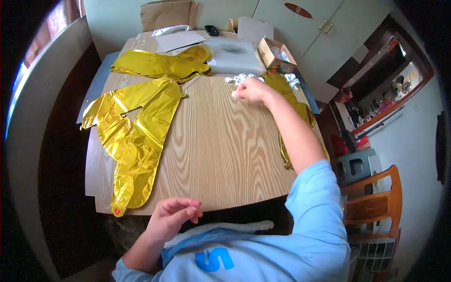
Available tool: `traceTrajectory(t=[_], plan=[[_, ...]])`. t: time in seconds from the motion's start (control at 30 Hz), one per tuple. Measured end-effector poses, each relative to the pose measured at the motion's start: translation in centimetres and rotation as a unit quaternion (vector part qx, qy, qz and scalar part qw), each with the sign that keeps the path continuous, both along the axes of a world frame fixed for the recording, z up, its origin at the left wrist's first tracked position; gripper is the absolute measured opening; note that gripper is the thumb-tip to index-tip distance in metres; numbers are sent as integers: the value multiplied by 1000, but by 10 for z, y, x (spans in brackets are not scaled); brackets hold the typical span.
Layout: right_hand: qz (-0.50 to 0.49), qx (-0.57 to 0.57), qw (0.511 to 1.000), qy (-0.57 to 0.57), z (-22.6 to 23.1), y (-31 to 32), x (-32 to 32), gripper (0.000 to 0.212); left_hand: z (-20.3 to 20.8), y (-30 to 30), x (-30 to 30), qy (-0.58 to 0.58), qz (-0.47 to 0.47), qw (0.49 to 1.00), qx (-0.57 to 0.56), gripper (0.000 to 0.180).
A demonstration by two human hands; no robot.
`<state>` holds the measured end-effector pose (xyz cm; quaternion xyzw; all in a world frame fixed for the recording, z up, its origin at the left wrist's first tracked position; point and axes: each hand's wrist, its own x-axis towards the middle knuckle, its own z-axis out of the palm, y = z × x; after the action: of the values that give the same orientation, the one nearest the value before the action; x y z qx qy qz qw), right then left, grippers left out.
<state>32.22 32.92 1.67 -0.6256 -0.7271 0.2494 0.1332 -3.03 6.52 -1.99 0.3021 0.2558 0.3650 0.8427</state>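
Your left hand [171, 217] idles at the desk's [221, 155] near edge, fingers loosely curled and empty. Your right hand [251, 89] pinches the white pieces [242, 79] at the far side; the gold foil balloons [134, 136] lie flat, seemingly not yet inflated.

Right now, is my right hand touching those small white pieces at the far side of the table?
Touching. The head view shows the right hand stretched across the wooden table, fingertips resting on the small white pieces, with no gap visible.
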Motion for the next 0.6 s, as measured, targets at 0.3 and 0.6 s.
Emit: traceTrajectory(t=[0.3,0.6], plan=[[-122,45,961,-245,-30,80,-32,20,1,-8,-21,11,19,999,-24,16],[-135,125,977,-106,-4,29,-1,25,12,-16,-23,50,-44,998,14,17]])
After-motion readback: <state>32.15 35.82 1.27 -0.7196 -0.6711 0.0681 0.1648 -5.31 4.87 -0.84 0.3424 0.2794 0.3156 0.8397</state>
